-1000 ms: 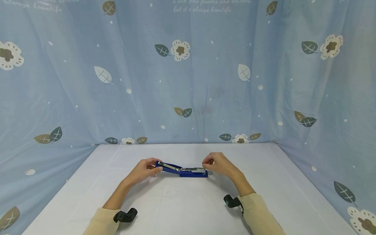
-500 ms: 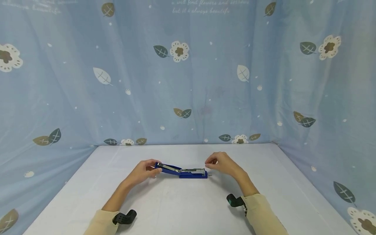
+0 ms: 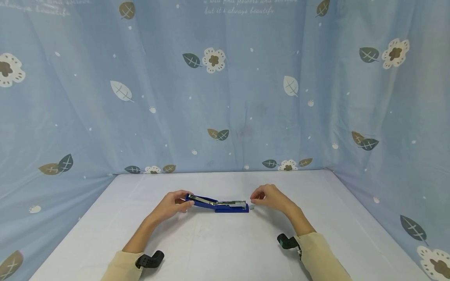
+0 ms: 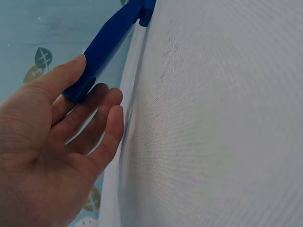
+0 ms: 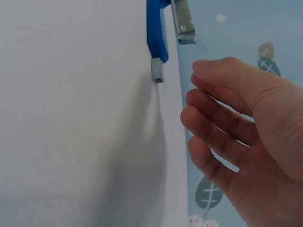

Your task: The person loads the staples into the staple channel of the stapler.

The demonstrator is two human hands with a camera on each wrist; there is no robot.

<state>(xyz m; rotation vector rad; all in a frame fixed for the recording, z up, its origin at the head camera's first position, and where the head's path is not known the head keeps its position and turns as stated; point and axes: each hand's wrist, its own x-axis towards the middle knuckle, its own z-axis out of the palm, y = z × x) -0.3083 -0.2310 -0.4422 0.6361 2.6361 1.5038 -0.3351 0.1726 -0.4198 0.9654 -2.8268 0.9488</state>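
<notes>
A blue stapler (image 3: 232, 209) lies on the table, folded wide apart with its metal staple channel (image 3: 232, 203) exposed. My left hand (image 3: 172, 204) pinches the end of its raised top arm (image 4: 102, 49) between thumb and fingers, holding it tilted up to the left. A small grey block (image 5: 157, 70), perhaps a strip of staples, sits just off the right end of the base. Close to that end, slightly above the table, is my right hand (image 3: 268, 197). Its fingers are loosely bent, thumb near the forefinger, and I see nothing between them.
A white cloth-covered table (image 3: 211, 246) spreads under both hands. Behind it and at both sides hangs a blue curtain (image 3: 246, 97) with leaves and flowers. Black wrist cameras (image 3: 150, 259) are strapped at the cuffs.
My right hand has drawn away to the right from the staple channel's end. The left hand and the stapler have stayed nearly still.
</notes>
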